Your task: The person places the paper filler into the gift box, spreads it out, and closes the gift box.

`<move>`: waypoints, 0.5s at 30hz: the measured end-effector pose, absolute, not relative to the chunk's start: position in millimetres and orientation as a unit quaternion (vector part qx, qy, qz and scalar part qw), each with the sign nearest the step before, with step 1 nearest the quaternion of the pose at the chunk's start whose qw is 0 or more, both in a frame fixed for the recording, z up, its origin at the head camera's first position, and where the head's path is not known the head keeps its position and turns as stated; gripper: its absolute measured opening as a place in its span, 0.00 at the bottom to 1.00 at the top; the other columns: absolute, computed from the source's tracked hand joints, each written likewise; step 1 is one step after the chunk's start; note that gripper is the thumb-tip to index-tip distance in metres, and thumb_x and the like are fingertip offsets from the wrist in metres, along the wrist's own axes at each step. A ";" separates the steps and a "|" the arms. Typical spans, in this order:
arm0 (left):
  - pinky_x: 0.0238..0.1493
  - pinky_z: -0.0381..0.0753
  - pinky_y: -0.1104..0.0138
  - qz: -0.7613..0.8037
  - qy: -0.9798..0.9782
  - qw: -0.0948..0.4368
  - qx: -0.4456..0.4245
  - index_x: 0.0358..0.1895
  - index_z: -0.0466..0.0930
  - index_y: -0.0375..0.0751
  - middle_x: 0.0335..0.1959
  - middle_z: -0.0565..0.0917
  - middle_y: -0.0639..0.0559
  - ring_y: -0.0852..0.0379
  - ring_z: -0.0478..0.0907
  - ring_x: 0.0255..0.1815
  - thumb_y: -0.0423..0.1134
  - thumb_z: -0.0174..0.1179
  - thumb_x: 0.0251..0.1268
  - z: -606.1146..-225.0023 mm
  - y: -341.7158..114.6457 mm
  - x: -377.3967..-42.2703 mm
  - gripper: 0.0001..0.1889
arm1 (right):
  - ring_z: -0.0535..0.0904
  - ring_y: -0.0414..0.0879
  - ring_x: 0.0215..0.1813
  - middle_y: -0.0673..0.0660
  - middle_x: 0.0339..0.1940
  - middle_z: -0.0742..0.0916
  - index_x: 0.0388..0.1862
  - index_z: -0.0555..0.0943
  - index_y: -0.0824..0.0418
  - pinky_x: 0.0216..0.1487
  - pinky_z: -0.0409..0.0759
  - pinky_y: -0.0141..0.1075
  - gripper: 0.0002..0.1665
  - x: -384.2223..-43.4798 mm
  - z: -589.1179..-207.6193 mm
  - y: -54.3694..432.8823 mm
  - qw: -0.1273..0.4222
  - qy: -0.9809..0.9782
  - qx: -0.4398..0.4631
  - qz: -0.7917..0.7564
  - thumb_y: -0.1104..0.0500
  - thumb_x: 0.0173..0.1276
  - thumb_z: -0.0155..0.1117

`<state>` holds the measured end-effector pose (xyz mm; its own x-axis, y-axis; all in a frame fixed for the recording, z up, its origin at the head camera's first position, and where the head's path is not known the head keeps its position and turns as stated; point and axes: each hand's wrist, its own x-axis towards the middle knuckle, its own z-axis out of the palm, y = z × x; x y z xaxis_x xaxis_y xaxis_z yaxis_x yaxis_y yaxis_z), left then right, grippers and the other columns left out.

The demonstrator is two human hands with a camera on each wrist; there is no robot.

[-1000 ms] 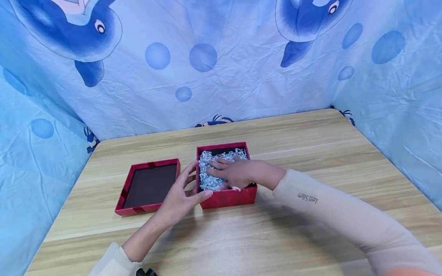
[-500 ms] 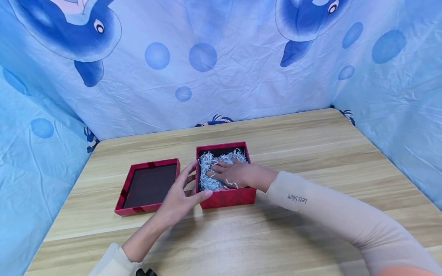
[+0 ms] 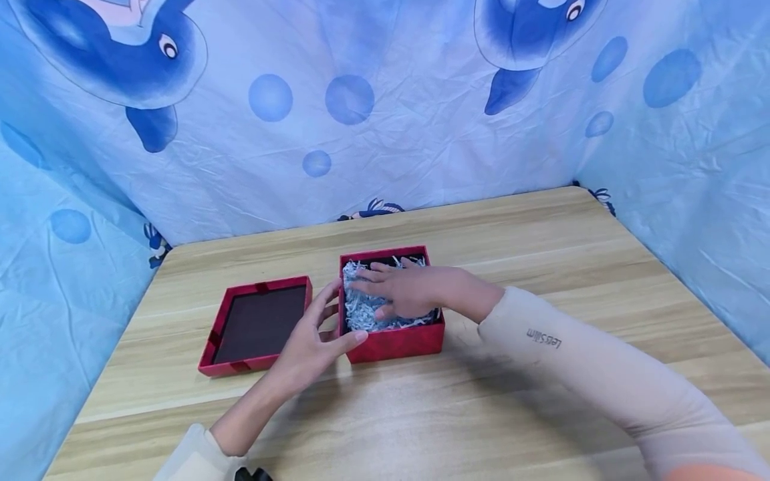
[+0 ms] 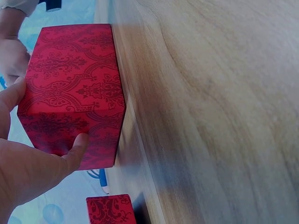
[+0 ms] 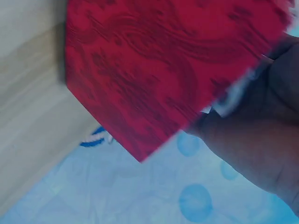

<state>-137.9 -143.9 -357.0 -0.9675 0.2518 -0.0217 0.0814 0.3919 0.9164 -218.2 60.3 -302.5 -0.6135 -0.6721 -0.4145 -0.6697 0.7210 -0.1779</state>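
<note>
A red box (image 3: 394, 345) with a dark damask pattern stands uncovered on the table, filled with pale blue shredded paper (image 3: 363, 310). My left hand (image 3: 309, 344) rests at its near left corner, thumb on the front wall and spread fingers along the left wall. In the left wrist view the thumb (image 4: 77, 149) lies flat on the patterned side of the box. Over the box, my right hand (image 3: 412, 292) has its fingers spread and palm down on the shredded paper. The right wrist view is blurred; the right hand (image 5: 254, 149) there is dark beside the box wall.
The red lid (image 3: 261, 323) lies upturned left of the box, its dark inside showing. A wood-grain table (image 3: 511, 254) carries both. Blue dolphin-print curtains (image 3: 385, 153) hang behind the table and at its sides.
The right hand has pressed into the shredded paper, then lifted slightly and shifted toward the back of the box. The left hand keeps its place at the corner.
</note>
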 end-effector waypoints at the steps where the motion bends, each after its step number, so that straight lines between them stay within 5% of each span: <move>1: 0.61 0.72 0.50 0.543 0.830 0.079 0.101 0.76 0.47 0.61 0.74 0.56 0.54 0.45 0.61 0.70 0.51 0.69 0.56 -356.8 -143.9 -138.0 0.48 | 0.36 0.48 0.79 0.44 0.80 0.48 0.78 0.42 0.35 0.74 0.39 0.59 0.45 -217.1 -299.5 62.7 0.231 0.897 -0.376 -0.010 0.39 0.70 0.54; 15: 0.61 0.73 0.51 0.541 0.832 0.075 0.100 0.76 0.47 0.62 0.74 0.57 0.55 0.45 0.61 0.70 0.51 0.69 0.55 -358.6 -144.1 -138.0 0.48 | 0.38 0.49 0.79 0.46 0.80 0.49 0.78 0.45 0.38 0.74 0.40 0.57 0.48 -202.5 -296.6 90.3 0.237 0.889 -0.391 -0.023 0.48 0.68 0.62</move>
<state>-138.0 -144.1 -358.6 -0.9686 0.2482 -0.0171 0.0852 0.3954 0.9146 -202.5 90.3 -296.6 -0.5827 -0.7058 -0.4030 -0.6843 0.6935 -0.2252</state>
